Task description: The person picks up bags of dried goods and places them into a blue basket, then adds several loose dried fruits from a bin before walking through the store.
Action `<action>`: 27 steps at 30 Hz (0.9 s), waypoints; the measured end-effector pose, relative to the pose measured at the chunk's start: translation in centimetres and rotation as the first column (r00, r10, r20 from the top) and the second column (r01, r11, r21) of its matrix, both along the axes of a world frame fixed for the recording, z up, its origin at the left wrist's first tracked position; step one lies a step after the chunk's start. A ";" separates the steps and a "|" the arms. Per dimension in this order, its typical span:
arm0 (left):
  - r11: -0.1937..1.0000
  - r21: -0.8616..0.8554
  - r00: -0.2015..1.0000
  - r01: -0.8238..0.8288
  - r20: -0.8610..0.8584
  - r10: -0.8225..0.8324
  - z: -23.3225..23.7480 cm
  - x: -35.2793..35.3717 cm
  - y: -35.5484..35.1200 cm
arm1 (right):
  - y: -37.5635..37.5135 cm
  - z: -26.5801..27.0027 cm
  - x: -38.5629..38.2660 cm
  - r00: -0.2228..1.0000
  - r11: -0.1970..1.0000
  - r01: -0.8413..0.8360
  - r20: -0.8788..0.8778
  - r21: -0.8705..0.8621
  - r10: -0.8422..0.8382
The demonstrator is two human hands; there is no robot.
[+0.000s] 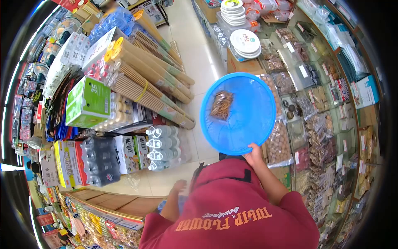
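Observation:
My right hand (253,155) grips the near rim of a round blue plastic basket (253,120), its thumb over the edge and the other fingers out of sight beneath. Inside the basket, toward its left side, lies a clear plastic bag of brown, stick-like dried goods (222,105). Low at my left side hangs my left hand (178,186), seemingly holding nothing, with its fingers loosely apart. Just below that hand some bluish plastic shows, partly hidden by my arm.
Shelves of bagged dried goods (317,137) run along the right, with stacked white lids (244,41) above. At left stand rolled mats (153,68), a green box (88,101) and bottle packs (162,147). A tiled aisle (195,54) leads ahead.

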State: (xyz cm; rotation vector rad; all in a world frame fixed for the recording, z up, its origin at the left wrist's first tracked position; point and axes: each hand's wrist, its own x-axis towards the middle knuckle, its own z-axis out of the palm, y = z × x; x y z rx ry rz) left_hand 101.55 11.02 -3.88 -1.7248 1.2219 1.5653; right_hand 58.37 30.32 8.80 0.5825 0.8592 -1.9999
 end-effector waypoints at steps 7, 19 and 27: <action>0.774 -0.624 0.922 0.108 -0.228 -0.312 1.8 -14.6 -6.4 | -6.6 -3.1 -6.1 0.999 0.984 0.049 -0.004 0.172 -0.049; 0.522 -0.467 0.529 0.713 -0.131 -0.839 -10.7 -11.2 -21.1 | -16.2 0.9 -10.2 0.992 0.954 -0.031 -0.105 0.299 0.065; 0.999 0.028 0.811 0.018 -0.585 0.001 -0.2 -36.7 -34.7 | -20.9 4.1 -12.8 0.941 0.896 0.231 -0.322 0.380 -0.106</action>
